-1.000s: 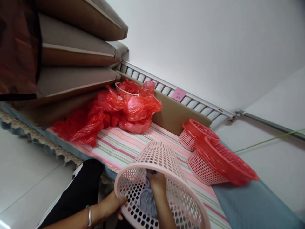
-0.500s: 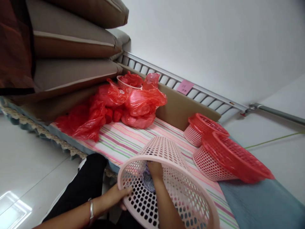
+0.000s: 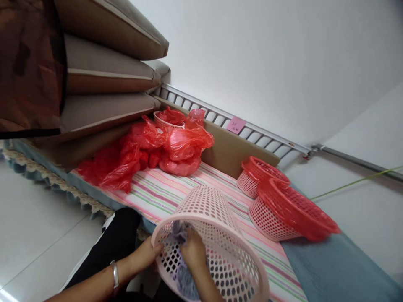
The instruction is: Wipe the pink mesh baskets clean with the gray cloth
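Note:
A pink perforated plastic basket (image 3: 208,205) lies tilted on its side, its mouth toward me. My left hand (image 3: 147,254) grips its rim at the left, thumb on the inner side and the other fingers mostly hidden behind the wall. Inside the basket, my right hand (image 3: 192,248) is closed on a crumpled purple-grey cloth (image 3: 180,231). More of the cloth hangs below the hand against the perforated wall. A silver bangle (image 3: 114,272) is on my left wrist.
Two pink baskets lined with red bags (image 3: 292,205) stand at the right on the striped sheet (image 3: 157,188). A heap of red plastic bags (image 3: 185,147) lies at the back. Cushions (image 3: 110,105) are stacked at the left; a metal rail (image 3: 267,142) runs along the wall.
My right hand has moved toward the basket's mouth, bringing more of the cloth into sight. The left hand still holds the rim, and the camera view has shifted slightly.

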Demonstrator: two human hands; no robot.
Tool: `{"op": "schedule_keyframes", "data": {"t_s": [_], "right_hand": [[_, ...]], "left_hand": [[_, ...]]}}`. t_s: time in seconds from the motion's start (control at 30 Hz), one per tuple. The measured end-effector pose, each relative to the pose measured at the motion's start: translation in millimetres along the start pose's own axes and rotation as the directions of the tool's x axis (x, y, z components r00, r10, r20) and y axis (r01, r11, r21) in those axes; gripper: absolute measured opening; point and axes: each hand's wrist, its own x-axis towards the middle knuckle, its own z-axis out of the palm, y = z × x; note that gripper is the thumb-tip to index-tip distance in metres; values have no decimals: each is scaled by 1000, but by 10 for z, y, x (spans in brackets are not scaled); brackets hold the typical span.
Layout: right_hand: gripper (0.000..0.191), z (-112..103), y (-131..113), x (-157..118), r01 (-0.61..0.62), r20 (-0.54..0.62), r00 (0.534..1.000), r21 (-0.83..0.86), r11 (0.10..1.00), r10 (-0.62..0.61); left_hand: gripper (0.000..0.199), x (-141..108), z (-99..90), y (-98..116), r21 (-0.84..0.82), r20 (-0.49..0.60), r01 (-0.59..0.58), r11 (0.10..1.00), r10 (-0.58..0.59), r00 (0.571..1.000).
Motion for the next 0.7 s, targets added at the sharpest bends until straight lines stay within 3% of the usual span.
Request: {"op": "schedule_keyframes", "data": {"t_s": [0.13, 0.23, 0.3, 0.37, 0.47, 0.53, 0.6, 0.7], "right_hand": [[55, 111, -21, -660, 131, 133, 983, -25, 991, -127], [49, 25, 8, -807, 151, 251, 953, 87, 985, -168], [45, -109, 44, -662, 103, 255, 952, 253, 962, -169], [43, -244, 84, -384, 24, 143, 986, 379, 925, -84], [39, -330, 138, 78, -59, -106, 989, 372, 926, 106], [36, -279, 156, 311, -73, -203, 969, 306, 949, 141], [32, -172, 156, 464, -72, -216, 968, 237, 969, 125], [26, -10, 145, 618, -81, -146, 983, 177, 981, 107]], "left_hand": [[47, 62, -47, -78, -68, 55, -149, 986, 153, 987], [47, 87, -68, -94, -111, 58, -219, 969, 227, 972], [50, 84, -58, -89, -97, 67, -146, 985, 153, 986], [57, 70, -32, -82, -91, 82, -63, 994, 71, 994], [65, 55, 20, -81, -119, 108, -21, 993, 34, 994], [67, 59, 52, -88, -140, 112, -25, 990, 41, 993], [71, 73, 76, -95, -144, 115, -6, 990, 23, 993], [76, 94, 95, -97, -128, 124, 33, 991, -17, 992]]}}
